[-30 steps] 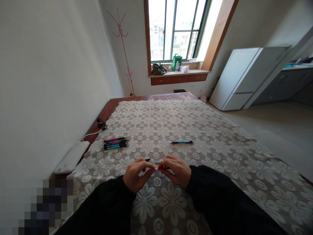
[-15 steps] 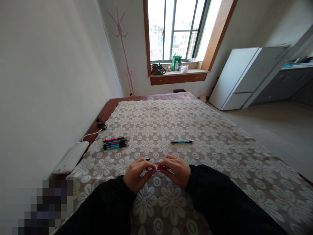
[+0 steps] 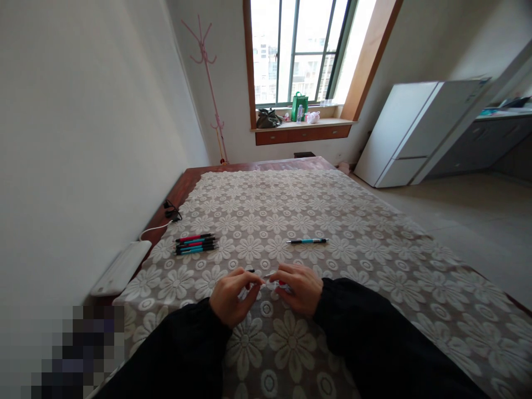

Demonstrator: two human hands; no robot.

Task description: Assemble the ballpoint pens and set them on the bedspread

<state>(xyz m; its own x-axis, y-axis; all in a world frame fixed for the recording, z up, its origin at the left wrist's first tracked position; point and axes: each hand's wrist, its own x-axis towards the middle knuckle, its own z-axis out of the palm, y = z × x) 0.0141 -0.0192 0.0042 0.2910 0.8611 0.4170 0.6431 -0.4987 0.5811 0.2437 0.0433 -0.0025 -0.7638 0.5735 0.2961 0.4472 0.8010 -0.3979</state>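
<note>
Held close together over the near part of the tablecloth (image 3: pixel 266 191), with a narrow gap between the fingertips of the left hand (image 3: pixel 231 296) and those of the right hand (image 3: pixel 301 289). Pinched within the right hand, a small red piece (image 3: pixel 282 283), glossy, mostly covered by the fingers; too hidden for reading its long axis. Curled inward on the left, thumb and forefinger nearly meeting; cannot tell whether clamped on anything. Just past the left forefinger, a short black tip (image 3: pixel 251 271), pointing rightward; by the right fingertips, a slim silvery tip (image 3: pixel 268 275), slanting left and slightly nearer. Cannot tell whether held or lying on the cloth in either case. Beyond the right hand and well clear of the fingers, a blue-and-black pen (image 3: pixel 307 241), laid flat with long axis running nearly left to right, pale narrow end leftward. Farther left, beyond the left hand, a bundle of pens (image 3: pixel 195 244), side by side and touching, slender, with red or blue barrels and black ends, roughly parallel to the lone pen, right ends angled slightly away. Underneath, raised whitish flowers and rings on greyish-brown fabric, spread over a table (image 3: pixel 179 191) of reddish-brown, smooth, wood-like finish.
</note>
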